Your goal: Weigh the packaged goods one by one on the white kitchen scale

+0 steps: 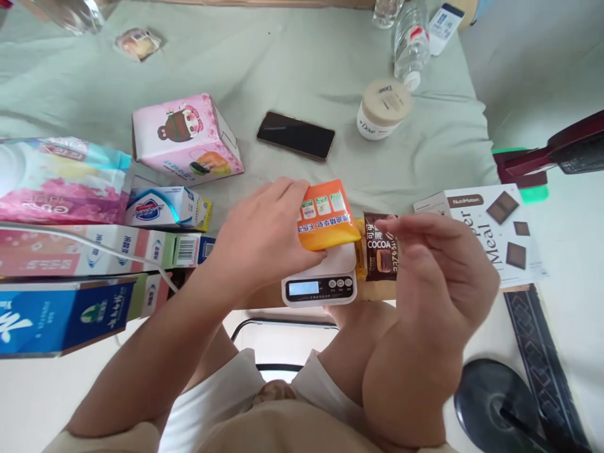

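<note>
Your forearms fill the near foreground, both reaching forward over your lap to the table edge. Beyond them the pale green cloth [292, 69] covers the table; its far middle is the widest open room, broken only by a dark phone [296, 134] and a cream jar [383, 108]. Along the left edge, cartons crowd in a stack: a blue carton [61, 314] nearest, a pink-and-white carton [85, 250] above it, then a pink tissue pack [56, 182] and a pink box [186, 139]. On the right edge a white meal box [491, 233] lies close beside your right hand. A water bottle [411, 43] lies at the far right corner. At the near edge sits a white scale [321, 282], between your two hands. Your left hand [257, 242] is clamped on an orange packet [326, 214], thumb beneath, holding it just above the scale platform. Your right hand [434, 277] pinches a brown cocoa packet [380, 246] at its top, just right of the scale. Packets nearly touch; hands stay apart.
</note>
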Tool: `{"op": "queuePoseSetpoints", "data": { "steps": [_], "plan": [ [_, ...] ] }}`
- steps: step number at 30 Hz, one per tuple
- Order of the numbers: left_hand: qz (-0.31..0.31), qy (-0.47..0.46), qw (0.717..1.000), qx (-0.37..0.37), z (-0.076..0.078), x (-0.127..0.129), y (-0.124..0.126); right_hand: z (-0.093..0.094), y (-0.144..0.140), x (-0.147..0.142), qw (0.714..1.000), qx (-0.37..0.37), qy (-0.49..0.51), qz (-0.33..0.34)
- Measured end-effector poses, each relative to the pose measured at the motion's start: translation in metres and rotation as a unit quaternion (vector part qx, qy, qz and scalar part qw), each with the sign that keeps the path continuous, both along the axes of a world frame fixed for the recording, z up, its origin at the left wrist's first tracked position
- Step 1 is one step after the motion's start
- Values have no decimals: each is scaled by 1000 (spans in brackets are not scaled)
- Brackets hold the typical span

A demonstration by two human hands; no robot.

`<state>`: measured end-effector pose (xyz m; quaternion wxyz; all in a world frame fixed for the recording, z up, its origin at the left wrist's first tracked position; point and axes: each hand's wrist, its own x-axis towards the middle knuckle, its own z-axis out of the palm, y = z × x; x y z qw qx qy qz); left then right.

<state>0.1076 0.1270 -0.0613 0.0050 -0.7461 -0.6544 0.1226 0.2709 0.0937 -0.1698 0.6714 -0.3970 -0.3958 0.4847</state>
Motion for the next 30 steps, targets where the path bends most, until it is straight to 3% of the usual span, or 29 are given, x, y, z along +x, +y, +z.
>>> {"op": "queuePoseSetpoints", "data": {
  "steps": [3,6,10,13,17,21,30],
  "plan": [
    [-13,8,1000,27,6,11,20,1,3,3,996,-35,66,-55],
    [-33,-4,999,26,4,30,60,2,8,11,983,-44,123,-125],
    [-36,-44,998,26,-23,49,115,3,9,27,955,-76,194,-212],
    [-57,-41,997,-13,-51,55,138,1,7,38,950,-105,191,-224],
    [-66,-39,995,-61,-83,63,148,-3,3,45,960,-116,160,-200],
    [-77,-41,993,-79,-101,72,154,-6,2,45,953,-147,148,-219],
    [-112,-60,990,-57,-95,58,139,-21,10,41,951,-182,229,-100]
  ]
}}
